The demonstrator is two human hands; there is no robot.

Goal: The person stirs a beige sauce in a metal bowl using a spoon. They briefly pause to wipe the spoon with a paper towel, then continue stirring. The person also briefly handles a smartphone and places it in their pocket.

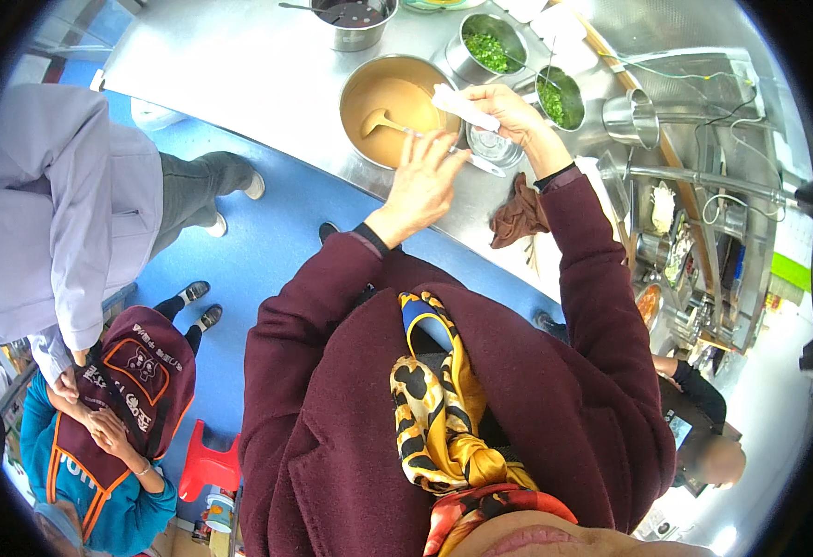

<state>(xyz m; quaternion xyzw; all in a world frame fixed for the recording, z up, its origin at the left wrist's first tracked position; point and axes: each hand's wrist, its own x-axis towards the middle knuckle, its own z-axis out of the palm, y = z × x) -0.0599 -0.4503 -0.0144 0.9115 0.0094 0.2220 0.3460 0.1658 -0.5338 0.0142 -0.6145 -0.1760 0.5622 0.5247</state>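
A metal pot (406, 80) of tan liquid stands on the steel worktop in front of me. A ladle (376, 122) rests in it, its pale handle crossing the rim. My left hand (420, 182) is over the near rim at the ladle's handle, fingers spread; whether it grips the handle I cannot tell. My right hand (507, 115) holds a white crumpled cloth or tissue (463, 108) above the pot's right rim. Below that hand is a clear container (493, 145). A brown cloth (518, 214) lies on the worktop nearer to me.
Two pots of chopped greens (488, 53) (551, 101) stand beyond my right hand. A pot of dark liquid (354, 24) is at the far edge. A metal rack (699, 278) is at right. Two people (65, 209) (100, 432) are at left, near a red stool (210, 463); another person (702, 425) is at right.
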